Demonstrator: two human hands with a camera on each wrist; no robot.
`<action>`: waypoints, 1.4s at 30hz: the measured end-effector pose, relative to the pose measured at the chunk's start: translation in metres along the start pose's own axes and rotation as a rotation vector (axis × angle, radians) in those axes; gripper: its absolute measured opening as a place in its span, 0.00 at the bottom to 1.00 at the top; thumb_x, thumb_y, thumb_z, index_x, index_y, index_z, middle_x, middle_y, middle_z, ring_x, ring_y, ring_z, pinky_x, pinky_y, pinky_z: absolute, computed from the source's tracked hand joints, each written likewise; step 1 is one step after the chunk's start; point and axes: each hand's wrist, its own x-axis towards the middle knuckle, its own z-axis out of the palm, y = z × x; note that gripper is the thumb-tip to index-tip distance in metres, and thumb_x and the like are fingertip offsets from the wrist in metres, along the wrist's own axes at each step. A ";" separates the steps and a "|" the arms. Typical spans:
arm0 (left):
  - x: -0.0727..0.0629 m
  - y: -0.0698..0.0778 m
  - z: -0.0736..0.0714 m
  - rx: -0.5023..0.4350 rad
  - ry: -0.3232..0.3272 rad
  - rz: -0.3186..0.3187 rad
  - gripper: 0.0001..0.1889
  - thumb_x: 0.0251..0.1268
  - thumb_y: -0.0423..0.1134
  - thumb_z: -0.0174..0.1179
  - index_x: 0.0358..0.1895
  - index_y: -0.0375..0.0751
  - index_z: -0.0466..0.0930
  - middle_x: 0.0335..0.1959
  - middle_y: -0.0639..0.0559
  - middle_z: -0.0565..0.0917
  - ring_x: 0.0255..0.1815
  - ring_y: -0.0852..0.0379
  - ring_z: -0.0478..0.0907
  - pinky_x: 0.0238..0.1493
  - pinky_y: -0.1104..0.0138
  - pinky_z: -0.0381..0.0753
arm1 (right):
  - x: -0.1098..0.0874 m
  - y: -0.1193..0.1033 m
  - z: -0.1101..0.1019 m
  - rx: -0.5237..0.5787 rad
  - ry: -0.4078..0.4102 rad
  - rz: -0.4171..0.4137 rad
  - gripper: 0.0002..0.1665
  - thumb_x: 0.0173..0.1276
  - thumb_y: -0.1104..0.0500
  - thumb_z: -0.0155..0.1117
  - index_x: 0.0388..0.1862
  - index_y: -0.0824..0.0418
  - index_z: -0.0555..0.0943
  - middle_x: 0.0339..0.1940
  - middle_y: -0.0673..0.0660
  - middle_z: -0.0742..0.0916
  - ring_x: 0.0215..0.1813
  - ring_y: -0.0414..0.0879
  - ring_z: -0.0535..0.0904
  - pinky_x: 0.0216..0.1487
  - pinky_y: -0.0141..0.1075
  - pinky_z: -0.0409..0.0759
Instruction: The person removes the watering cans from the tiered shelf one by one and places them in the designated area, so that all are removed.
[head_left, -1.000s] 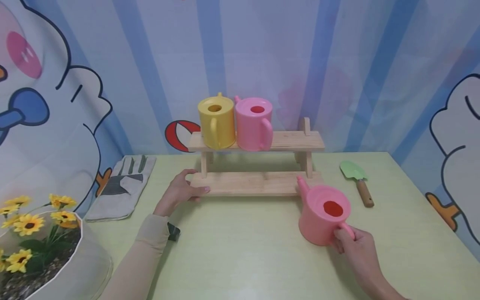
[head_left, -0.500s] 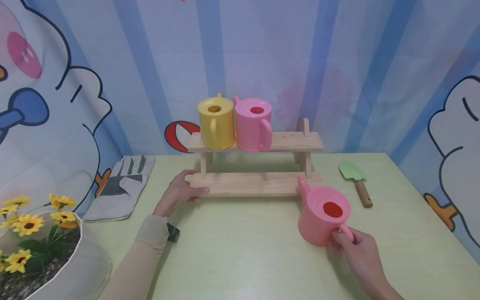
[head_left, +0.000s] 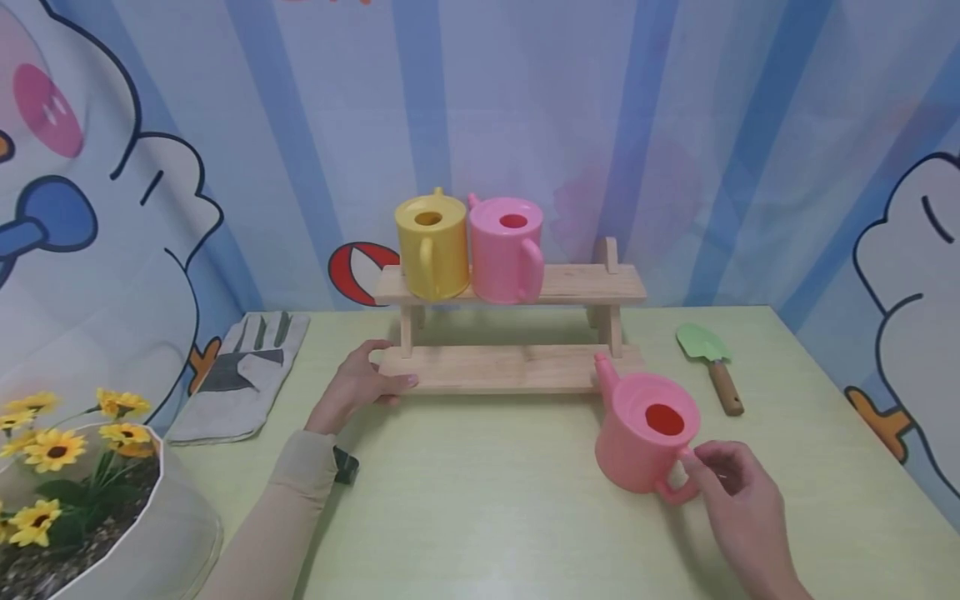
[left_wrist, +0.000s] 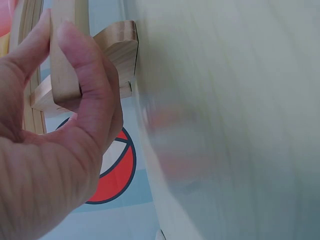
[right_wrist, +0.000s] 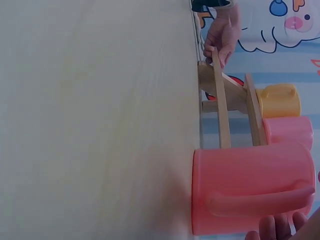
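My left hand [head_left: 360, 379] grips the left end of the lower board of a two-tier wooden shelf [head_left: 502, 368]. In the left wrist view, thumb and fingers [left_wrist: 92, 85] pinch the board from both faces. A coral-pink watering can [head_left: 637, 450] stands upright on the table before the shelf's right end, its spout toward the shelf. Beside its handle [right_wrist: 260, 202] is my right hand [head_left: 742, 508], fingers loosely curled and not wrapped round it; a fingertip seems to touch the handle's top. A yellow watering can [head_left: 435, 250] and a pink one [head_left: 507, 250] stand on the upper board.
At the left front is a white pot [head_left: 187, 508] of yellow flowers. Behind it lies a grey work glove [head_left: 240, 383]. A green trowel with a wooden handle [head_left: 723, 387] lies at the right. A printed curtain [head_left: 517, 108] hangs behind the table.
The right hand has let go of the coral-pink can's handle and moved slightly right. The can stays in place. The left hand keeps its hold on the shelf.
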 end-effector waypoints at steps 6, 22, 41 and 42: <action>0.000 -0.001 0.000 -0.004 0.000 -0.004 0.52 0.67 0.50 0.78 0.87 0.45 0.55 0.56 0.40 0.82 0.30 0.61 0.88 0.63 0.56 0.81 | -0.002 -0.007 -0.005 -0.024 0.049 -0.078 0.29 0.87 0.46 0.57 0.78 0.59 0.71 0.72 0.61 0.80 0.74 0.54 0.75 0.75 0.49 0.75; -0.001 0.000 -0.002 -0.006 0.001 -0.007 0.52 0.67 0.50 0.79 0.86 0.44 0.55 0.54 0.41 0.82 0.29 0.60 0.88 0.63 0.56 0.80 | 0.013 -0.061 -0.022 -0.023 0.137 -0.563 0.19 0.82 0.57 0.67 0.65 0.62 0.81 0.49 0.33 0.84 0.49 0.24 0.78 0.54 0.12 0.72; -0.001 -0.001 -0.001 -0.015 -0.013 0.006 0.51 0.67 0.51 0.79 0.86 0.46 0.56 0.57 0.39 0.82 0.30 0.60 0.89 0.67 0.53 0.77 | 0.041 -0.167 0.015 -0.011 -0.185 -0.584 0.23 0.82 0.44 0.65 0.64 0.58 0.79 0.58 0.58 0.85 0.59 0.51 0.81 0.51 0.26 0.80; -0.001 0.000 -0.001 -0.015 -0.014 0.006 0.51 0.67 0.51 0.79 0.86 0.46 0.56 0.57 0.39 0.83 0.30 0.60 0.89 0.67 0.53 0.78 | 0.044 -0.172 0.019 0.000 -0.195 -0.584 0.24 0.82 0.45 0.65 0.64 0.59 0.79 0.58 0.58 0.85 0.59 0.51 0.82 0.50 0.26 0.80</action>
